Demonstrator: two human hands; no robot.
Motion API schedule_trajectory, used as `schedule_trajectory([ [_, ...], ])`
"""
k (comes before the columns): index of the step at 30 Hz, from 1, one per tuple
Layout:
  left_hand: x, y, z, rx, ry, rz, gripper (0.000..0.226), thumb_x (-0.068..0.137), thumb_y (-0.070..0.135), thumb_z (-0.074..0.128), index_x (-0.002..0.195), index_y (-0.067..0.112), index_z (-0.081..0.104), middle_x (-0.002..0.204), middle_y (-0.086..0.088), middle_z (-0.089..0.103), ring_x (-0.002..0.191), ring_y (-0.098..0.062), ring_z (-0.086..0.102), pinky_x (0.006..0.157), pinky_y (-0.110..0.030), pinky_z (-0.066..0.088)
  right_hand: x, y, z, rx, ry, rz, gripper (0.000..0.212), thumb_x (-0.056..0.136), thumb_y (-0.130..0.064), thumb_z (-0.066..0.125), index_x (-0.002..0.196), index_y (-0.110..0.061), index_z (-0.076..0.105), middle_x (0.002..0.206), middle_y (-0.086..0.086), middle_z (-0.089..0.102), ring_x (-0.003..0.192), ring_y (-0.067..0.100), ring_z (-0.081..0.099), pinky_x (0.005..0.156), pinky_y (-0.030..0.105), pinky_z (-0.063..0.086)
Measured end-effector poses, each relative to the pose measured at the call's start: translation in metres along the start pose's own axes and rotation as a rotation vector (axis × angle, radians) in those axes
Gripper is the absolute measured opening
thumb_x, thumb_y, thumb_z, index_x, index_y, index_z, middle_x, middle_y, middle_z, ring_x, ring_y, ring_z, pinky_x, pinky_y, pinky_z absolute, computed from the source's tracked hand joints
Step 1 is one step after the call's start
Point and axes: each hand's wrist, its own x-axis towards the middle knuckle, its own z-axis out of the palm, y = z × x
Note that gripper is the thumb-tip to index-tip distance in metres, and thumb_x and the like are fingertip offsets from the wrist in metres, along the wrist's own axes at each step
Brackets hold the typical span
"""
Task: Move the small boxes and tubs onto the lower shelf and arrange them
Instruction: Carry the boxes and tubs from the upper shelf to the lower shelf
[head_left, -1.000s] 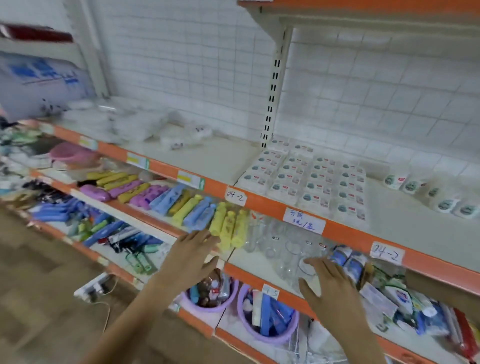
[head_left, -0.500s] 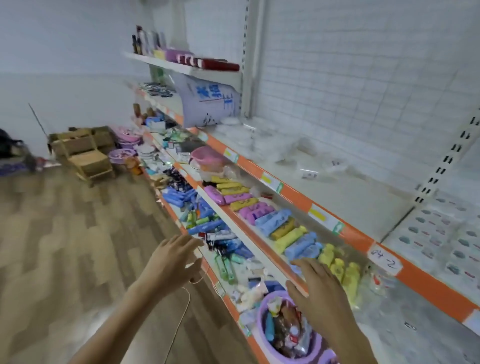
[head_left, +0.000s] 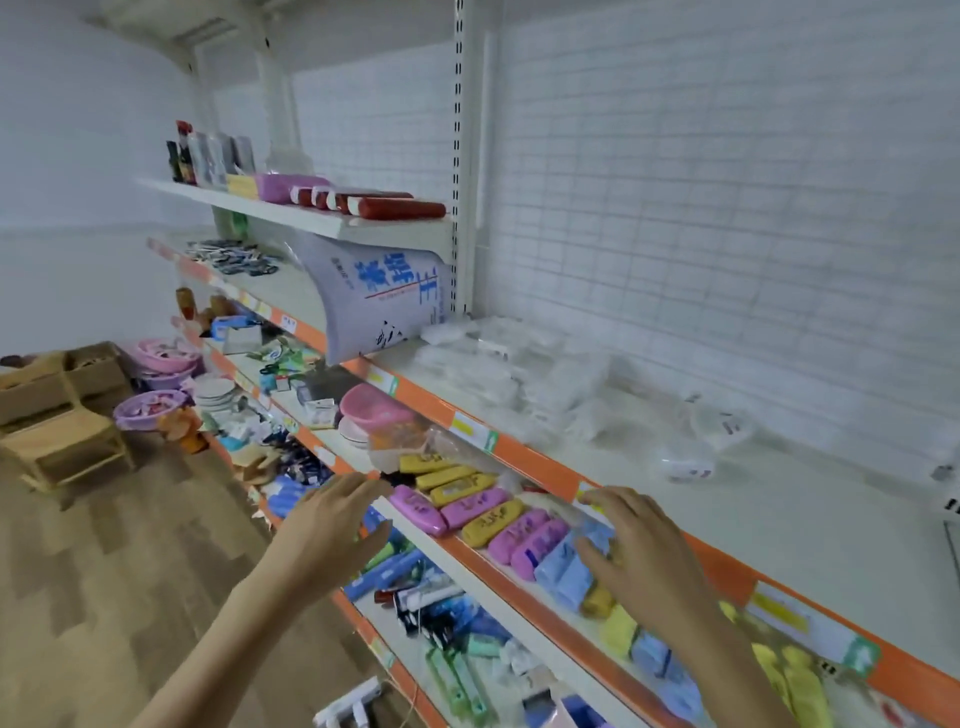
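Small boxes and tubs cannot be made out; both hands hover empty before the shelves.
Left hand (head_left: 332, 525) reaches forward, fingers relaxed and spread, near the lower shelf (head_left: 447, 540) edge. Right hand (head_left: 641, 556), palm down with loose fingers, hangs over the pink and yellow cases (head_left: 467, 504) beneath the orange-edged shelf (head_left: 540, 467).

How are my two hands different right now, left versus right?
The left hand hovers in front of the shelf edge with fingers spread, over the aisle side. The right hand reaches farther in, its fingers above the blue packets on the orange-edged shelf. Both are open and hold nothing.
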Motion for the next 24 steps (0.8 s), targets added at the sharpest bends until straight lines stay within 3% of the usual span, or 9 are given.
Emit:
schedule_trajectory([
  [2,0.031,-0.012,0.002,-0.028,0.017,0.049,0.032,0.084,0.026,0.064,0.115,0.017,0.062,0.109,0.002,0.063,0.100,-0.020,0.060,0.078,-0.030,0.046,0.026,0.005,0.000,-0.009,0.043,0.008,0.034,0.085,-0.028,0.063,0.117,-0.020,0.057,0.118,-0.006,0.056,0.109,0.018,0.052,0.087,0.030,0.043],
  [6,0.098,-0.032,0.013,0.000,0.031,0.145,0.033,0.077,0.032,0.061,0.107,0.016,0.066,0.098,-0.001,0.068,0.085,-0.024,0.066,0.064,-0.033,0.051,0.080,0.017,-0.003,-0.049,0.121,0.011,0.033,0.084,-0.027,0.063,0.116,-0.021,0.057,0.117,-0.006,0.056,0.108,0.017,0.052,0.085,0.033,0.044],
  [9,0.156,-0.039,0.023,-0.037,0.028,0.165,0.049,0.079,0.048,0.039,0.112,0.019,0.063,0.106,0.000,0.064,0.096,-0.020,0.061,0.074,-0.030,0.047,0.127,0.034,-0.003,-0.070,0.152,0.018,0.035,0.085,-0.029,0.061,0.119,-0.022,0.055,0.121,-0.007,0.054,0.112,0.017,0.048,0.090,0.032,0.041],
  [12,0.216,-0.044,0.035,-0.054,0.017,0.172,0.044,0.085,0.044,0.044,0.121,0.022,0.056,0.117,0.003,0.057,0.108,-0.016,0.054,0.084,-0.029,0.044,0.178,0.058,0.004,-0.048,0.141,0.032,0.035,0.087,-0.032,0.057,0.121,-0.023,0.052,0.125,-0.009,0.052,0.116,0.015,0.046,0.091,0.029,0.039],
  [17,0.309,-0.049,0.054,-0.082,-0.058,0.200,0.036,0.090,0.034,0.054,0.124,0.024,0.051,0.120,0.006,0.053,0.110,-0.010,0.050,0.089,-0.025,0.043,0.260,0.100,0.020,-0.002,0.080,0.137,0.037,0.090,-0.034,0.054,0.125,-0.025,0.049,0.130,-0.010,0.048,0.119,0.012,0.042,0.094,0.027,0.036],
  [21,0.374,-0.047,0.076,-0.102,-0.090,0.234,0.037,0.090,0.034,0.054,0.125,0.023,0.050,0.121,0.006,0.052,0.107,-0.010,0.051,0.084,-0.020,0.039,0.306,0.134,0.034,0.001,0.021,0.227,0.038,0.091,-0.033,0.052,0.127,-0.023,0.047,0.131,-0.006,0.046,0.121,0.013,0.040,0.094,0.027,0.034],
  [24,0.418,-0.039,0.100,-0.139,-0.156,0.286,0.037,0.090,0.034,0.054,0.125,0.022,0.050,0.125,0.004,0.051,0.112,-0.011,0.049,0.091,-0.024,0.040,0.331,0.155,0.047,-0.001,-0.027,0.277,0.041,0.090,-0.032,0.053,0.129,-0.022,0.044,0.133,-0.003,0.045,0.122,0.016,0.039,0.096,0.030,0.035],
])
